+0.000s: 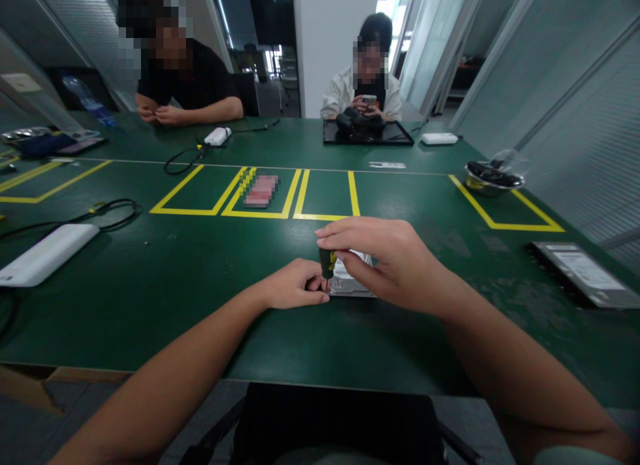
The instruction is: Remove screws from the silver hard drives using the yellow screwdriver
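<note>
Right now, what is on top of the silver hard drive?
Part of a pale label shows on the hard drive, with the screwdriver roughly upright at its left edge. The right hand hides part of the top, so what is there cannot be seen.

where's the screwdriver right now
In the head view, the screwdriver stands upright under the right hand, its tip at the left end of the metal drive.

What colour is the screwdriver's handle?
The handle is dark green with yellow marks, and shows best in the head view.
</note>
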Available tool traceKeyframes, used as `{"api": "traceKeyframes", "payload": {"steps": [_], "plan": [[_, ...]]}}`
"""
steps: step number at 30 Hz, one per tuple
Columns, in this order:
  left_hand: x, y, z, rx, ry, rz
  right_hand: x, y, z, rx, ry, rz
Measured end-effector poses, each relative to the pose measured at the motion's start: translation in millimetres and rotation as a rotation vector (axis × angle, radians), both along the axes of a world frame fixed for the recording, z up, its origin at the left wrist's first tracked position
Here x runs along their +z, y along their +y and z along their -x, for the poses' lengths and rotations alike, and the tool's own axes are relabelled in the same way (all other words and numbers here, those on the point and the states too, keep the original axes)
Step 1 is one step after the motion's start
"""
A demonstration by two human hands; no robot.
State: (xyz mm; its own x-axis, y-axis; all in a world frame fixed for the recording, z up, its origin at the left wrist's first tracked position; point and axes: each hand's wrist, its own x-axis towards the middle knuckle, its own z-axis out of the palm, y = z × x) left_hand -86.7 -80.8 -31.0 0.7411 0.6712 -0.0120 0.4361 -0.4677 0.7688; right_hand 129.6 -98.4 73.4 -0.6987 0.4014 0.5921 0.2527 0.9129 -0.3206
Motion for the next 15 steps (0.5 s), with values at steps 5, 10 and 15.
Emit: {"api": "traceKeyframes", "payload": {"steps": [5,10,15], "plan": [[1.4,0.0,-0.1,0.004,0.005,0.006,0.1,1.2,0.6,-0.013,-0.015,-0.007],[0.7,-0.1,0.0,0.005,0.023,0.008,0.6,2.4,0.9,-0.009,-0.029,-0.007],[-1.2,-0.2,0.1,0.004,0.005,0.010,1.2,2.3,0.8,0.006,-0.016,-0.011]]}}
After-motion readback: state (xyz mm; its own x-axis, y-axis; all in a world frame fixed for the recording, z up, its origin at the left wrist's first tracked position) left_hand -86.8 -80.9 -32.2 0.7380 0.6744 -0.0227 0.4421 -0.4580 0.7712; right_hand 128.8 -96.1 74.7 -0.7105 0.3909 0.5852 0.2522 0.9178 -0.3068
